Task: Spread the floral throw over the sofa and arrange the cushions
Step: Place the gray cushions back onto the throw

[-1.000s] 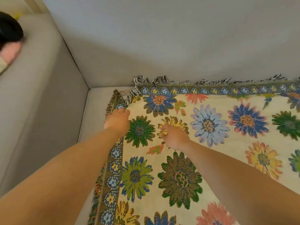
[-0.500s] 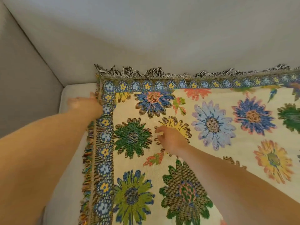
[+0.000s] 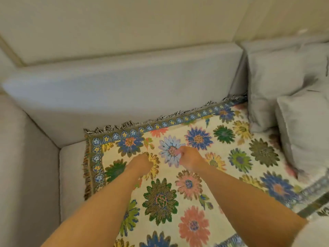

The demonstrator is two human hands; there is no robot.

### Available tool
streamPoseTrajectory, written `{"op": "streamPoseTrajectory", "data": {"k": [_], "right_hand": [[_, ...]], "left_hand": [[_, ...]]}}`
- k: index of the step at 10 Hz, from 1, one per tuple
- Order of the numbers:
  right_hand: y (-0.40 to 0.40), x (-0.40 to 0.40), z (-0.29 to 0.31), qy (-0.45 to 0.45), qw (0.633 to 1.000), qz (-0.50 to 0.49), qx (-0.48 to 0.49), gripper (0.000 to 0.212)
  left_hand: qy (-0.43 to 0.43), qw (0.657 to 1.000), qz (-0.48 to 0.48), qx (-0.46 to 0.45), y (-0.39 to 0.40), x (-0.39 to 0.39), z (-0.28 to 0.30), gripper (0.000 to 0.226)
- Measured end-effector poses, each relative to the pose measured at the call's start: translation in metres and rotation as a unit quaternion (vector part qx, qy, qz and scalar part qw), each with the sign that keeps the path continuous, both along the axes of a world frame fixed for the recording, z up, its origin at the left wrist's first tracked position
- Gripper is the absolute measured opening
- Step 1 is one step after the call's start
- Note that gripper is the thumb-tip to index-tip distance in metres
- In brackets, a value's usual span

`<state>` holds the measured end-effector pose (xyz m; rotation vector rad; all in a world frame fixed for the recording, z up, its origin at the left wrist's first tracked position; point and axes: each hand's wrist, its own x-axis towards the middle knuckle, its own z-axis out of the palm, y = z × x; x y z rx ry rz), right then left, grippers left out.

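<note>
**Throw flat on the sofa seat, both hands at its middle**

The floral throw (image 3: 195, 175) lies flat on the sofa (image 3: 124, 90) seat, its fringed far edge running along the backrest from lower left to upper right. A bare strip of seat shows between its left border and the armrest (image 3: 23, 166). Two pale cushions (image 3: 288, 104) lean at the right, resting on the throw's far end. The left hand (image 3: 140, 164) and right hand (image 3: 189, 157) sit close together on the fabric, fingers curled; whether they pinch cloth I cannot tell.
</note>
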<state>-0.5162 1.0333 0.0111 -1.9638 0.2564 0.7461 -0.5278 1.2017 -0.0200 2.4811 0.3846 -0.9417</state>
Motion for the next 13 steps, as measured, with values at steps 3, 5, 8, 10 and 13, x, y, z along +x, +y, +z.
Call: {"op": "streamPoseTrajectory", "data": {"k": [3, 5, 8, 10, 13], "right_hand": [[-0.223, -0.02, 0.067, -0.028, 0.987, -0.002, -0.161, 0.023], [-0.378, 0.005, 0.087, -0.086, 0.959, 0.051, -0.264, 0.031], [-0.476, 0.073, 0.131, -0.124, 0.934, 0.052, -0.331, 0.031], [-0.54, 0.126, 0.146, -0.14, 0.917, 0.067, -0.368, 0.028], [-0.66, 0.263, 0.118, -0.179, 0.906, 0.162, -0.347, 0.045]], "left_hand": [[-0.079, 0.997, 0.0, -0.008, -0.19, 0.009, 0.11, 0.026], [-0.098, 0.993, -0.002, -0.063, -0.339, 0.024, 0.133, 0.032], [-0.122, 0.989, -0.037, -0.08, -0.435, 0.093, 0.15, 0.018], [-0.143, 0.987, -0.013, -0.065, -0.474, 0.145, 0.155, 0.022], [-0.164, 0.981, 0.062, -0.088, -0.6, 0.22, 0.143, 0.022]]}}
